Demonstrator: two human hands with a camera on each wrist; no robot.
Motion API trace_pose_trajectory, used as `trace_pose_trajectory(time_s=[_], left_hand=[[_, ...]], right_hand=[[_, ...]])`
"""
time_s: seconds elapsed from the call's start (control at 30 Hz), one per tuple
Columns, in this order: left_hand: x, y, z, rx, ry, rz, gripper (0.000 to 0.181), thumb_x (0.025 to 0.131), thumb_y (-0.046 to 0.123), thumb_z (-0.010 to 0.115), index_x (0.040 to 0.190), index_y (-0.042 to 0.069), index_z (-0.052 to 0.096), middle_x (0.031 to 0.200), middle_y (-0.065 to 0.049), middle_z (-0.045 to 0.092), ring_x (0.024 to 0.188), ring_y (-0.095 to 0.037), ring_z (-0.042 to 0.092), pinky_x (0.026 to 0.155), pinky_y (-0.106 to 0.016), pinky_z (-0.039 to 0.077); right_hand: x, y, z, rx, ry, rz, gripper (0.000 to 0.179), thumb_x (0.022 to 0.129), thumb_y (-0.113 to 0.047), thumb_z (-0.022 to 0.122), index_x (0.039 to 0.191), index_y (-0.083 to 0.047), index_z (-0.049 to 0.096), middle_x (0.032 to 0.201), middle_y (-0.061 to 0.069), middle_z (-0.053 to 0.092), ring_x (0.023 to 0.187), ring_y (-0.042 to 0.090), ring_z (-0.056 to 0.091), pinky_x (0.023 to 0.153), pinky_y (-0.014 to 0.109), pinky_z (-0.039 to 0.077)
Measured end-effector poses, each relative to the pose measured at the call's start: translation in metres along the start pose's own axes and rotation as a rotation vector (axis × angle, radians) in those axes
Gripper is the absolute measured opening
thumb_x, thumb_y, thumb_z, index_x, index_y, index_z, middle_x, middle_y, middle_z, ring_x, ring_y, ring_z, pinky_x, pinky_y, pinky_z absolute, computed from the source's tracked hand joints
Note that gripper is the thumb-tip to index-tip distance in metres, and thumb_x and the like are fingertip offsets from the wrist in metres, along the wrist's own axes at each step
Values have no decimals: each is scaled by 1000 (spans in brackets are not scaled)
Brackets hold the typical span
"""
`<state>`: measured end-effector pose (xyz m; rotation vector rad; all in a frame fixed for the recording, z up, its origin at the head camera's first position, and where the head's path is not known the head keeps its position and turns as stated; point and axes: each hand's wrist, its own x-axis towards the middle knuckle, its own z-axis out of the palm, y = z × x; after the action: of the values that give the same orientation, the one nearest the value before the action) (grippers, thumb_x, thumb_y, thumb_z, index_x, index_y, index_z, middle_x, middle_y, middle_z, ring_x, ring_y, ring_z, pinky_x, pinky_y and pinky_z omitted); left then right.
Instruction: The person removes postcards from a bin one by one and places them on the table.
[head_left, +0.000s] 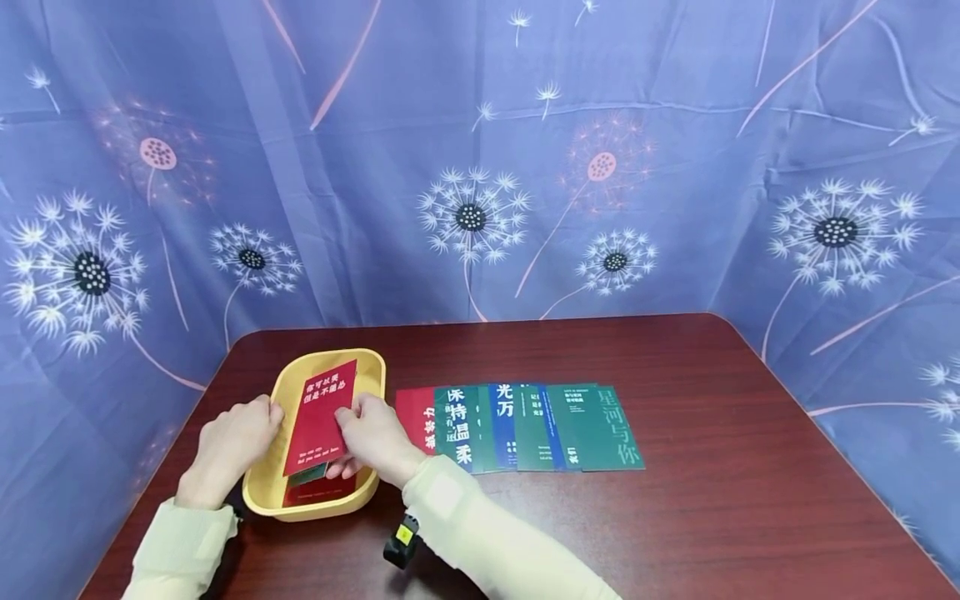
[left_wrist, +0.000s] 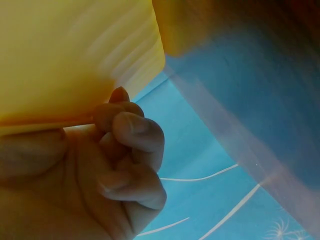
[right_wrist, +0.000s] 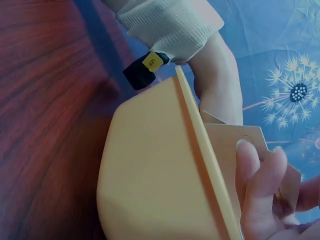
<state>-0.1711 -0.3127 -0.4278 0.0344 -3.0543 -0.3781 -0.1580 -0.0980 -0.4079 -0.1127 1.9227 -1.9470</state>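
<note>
My left hand (head_left: 238, 442) grips the left rim of a yellow plastic basin (head_left: 258, 492). In the left wrist view, the fingers (left_wrist: 140, 131) curl over the basin's rim. With thumb and fingers, my right hand (head_left: 378, 437) pinches a red card (head_left: 318, 417) with white lettering, tilted over the basin. A green card (head_left: 309, 474) peeks out beneath it. Lower down, another red card (head_left: 318, 493) lies in the basin, partly covered. The right wrist view has the plain brown backs of the held cards (right_wrist: 227, 145) beside the basin wall (right_wrist: 150, 165).
To the right of the basin, a row of overlapping red, green and blue cards (head_left: 607, 429) lies on the dark reddish wooden table (head_left: 735, 483). A blue cloth with dandelion prints (head_left: 525, 133) hangs behind the table. A black wrist camera (head_left: 401, 542) hangs under the right sleeve.
</note>
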Motion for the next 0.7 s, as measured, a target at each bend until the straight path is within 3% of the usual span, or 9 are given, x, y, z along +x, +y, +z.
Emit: trace_pose_trajectory(time_s=[0.3, 0.47, 0.6, 0.7], left_hand=[[-1, 1, 1, 1, 5, 0, 35, 101, 24, 37, 79, 1, 54, 70, -22, 58, 61, -41, 57, 51, -55, 43], [0, 1, 0, 4, 6, 3, 36, 101, 24, 37, 79, 0, 54, 71, -24, 58, 62, -42, 58, 51, -55, 43], [0, 1, -1, 7, 5, 0, 36, 100, 24, 37, 78, 1, 54, 72, -26, 58, 62, -43, 57, 51, -56, 42], [0, 2, -1, 7, 4, 0, 36, 100, 24, 37, 78, 0, 54, 73, -27, 58, 62, -43, 57, 52, -56, 42]], right_hand=[[-3, -2, -6, -52, 19, -22, 21, 98, -20, 57, 82, -6, 56, 64, 9, 65, 44, 17, 59, 42, 24, 41], [-2, -7, -16, -57, 68, -46, 12, 95, -10, 58, 84, -6, 59, 72, 5, 64, 56, 15, 62, 49, 26, 47], [-5, -12, -27, 7, 87, -38, 4, 88, -7, 57, 89, -6, 60, 83, 4, 63, 71, 16, 63, 65, 30, 51], [-8, -15, -37, 74, 82, -25, 8, 86, -9, 57, 93, -6, 60, 88, 5, 64, 75, 17, 64, 65, 31, 51]])
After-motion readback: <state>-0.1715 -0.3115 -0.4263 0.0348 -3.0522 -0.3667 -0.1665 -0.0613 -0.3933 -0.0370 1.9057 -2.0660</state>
